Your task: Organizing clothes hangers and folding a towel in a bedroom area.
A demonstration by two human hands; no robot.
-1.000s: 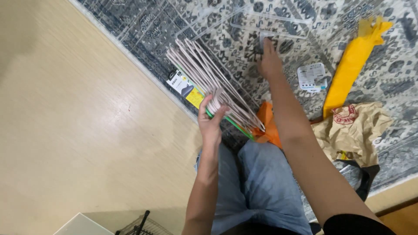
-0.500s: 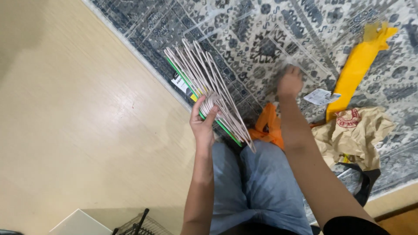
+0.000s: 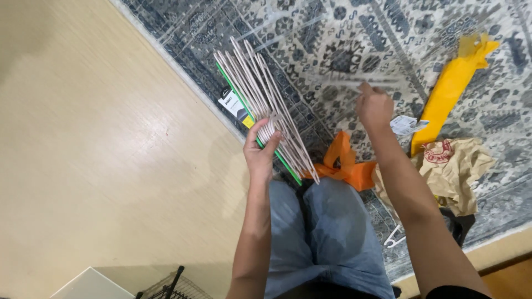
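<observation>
The left hand [image 3: 260, 152] was closed around a fat bunch of thin pale sticks [image 3: 260, 102], gripping them near the middle so they fanned out above and below the fingers. Just behind the sticks, touching them, lay a flat green package [image 3: 277, 160] with a small white and black label [image 3: 233, 105] and a spot of yellow — the label sat up and to the left of the left hand. The right hand [image 3: 374, 105] was held up over the blue and grey patterned rug [image 3: 332, 39], well apart from the left one, with its fingers curled in. It seemed to pinch one thin pale stick [image 3: 343, 82], but that part was blurred, so it was hard to be sure. Just to the right of the right hand lay a small white tag with dark print [image 3: 407, 124]. Past that was a long yellow bag [image 3: 449, 88], stretched out on the rug. Below the tag sat a crumpled brown paper bag [image 3: 454, 166] with a red round mark on it. Between the two arms, near the person's knees in blue jeans [image 3: 327, 232], was an orange strap [image 3: 346, 163]. To the left of the left hand was a pale wood floor [image 3: 83, 155] — smooth and shiny.
</observation>
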